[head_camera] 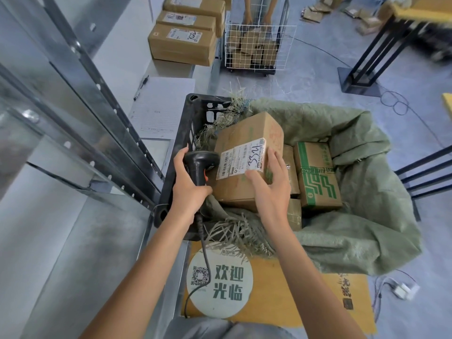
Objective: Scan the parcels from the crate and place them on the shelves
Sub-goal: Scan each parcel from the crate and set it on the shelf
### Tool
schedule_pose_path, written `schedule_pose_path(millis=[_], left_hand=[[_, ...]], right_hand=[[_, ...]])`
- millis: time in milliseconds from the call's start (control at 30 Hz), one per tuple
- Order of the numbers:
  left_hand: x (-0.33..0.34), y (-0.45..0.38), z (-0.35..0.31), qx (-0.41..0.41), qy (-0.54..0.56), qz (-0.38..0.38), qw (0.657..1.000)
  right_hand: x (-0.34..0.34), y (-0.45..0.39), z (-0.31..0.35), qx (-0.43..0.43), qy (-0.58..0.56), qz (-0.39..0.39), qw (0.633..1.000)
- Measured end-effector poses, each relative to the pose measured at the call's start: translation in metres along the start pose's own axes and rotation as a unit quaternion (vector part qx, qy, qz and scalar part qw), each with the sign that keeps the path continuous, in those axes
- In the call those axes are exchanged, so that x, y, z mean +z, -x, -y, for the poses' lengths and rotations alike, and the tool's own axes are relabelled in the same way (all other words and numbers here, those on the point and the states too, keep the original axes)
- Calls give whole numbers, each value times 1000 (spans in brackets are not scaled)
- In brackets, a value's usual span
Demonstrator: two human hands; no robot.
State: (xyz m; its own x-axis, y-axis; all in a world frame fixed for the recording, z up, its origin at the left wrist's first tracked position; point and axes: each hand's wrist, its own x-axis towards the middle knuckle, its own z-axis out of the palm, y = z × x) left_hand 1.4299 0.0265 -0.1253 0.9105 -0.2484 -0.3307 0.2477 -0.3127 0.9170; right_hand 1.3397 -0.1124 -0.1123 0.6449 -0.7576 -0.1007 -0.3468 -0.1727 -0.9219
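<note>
metal shelves (pixel 117 57) at left carry three labelled boxes (pixel 182 42) and a lined sheet (pixel 163 106). black crate (pixel 181 143), lined with a green woven sack (pixel 354 192), holds the parcels — one green-printed carton (pixel 318 177) lies at right. tilted parcel (pixel 244 162), white label up, rests in the crate; right hand (pixel 271 182) grips its near edge. left hand (pixel 188 184) wraps the barcode scanner (pixel 201 165) handle — head touching the label.

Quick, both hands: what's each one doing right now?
Left hand: grips the barcode scanner by its handle.
Right hand: holds the labelled parcel, thumb on its label side.
</note>
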Motion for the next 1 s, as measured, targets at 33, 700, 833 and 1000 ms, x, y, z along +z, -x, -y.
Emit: schedule_pose_path(millis=[33, 700, 833, 1000], left_hand=[[-1, 2, -1, 4, -2, -1, 1000], [-25, 38, -13, 68, 0, -39, 997], [-27, 38, -14, 76, -4, -35, 996], [-31, 35, -17, 86, -4, -42, 995]], right_hand=[[-5, -4, 1, -8, 19, -8, 1000], [35, -15, 14, -104, 302, 2, 948], [52, -24, 18, -110, 336, 23, 935], [76, -26, 28, -83, 349, 25, 933]])
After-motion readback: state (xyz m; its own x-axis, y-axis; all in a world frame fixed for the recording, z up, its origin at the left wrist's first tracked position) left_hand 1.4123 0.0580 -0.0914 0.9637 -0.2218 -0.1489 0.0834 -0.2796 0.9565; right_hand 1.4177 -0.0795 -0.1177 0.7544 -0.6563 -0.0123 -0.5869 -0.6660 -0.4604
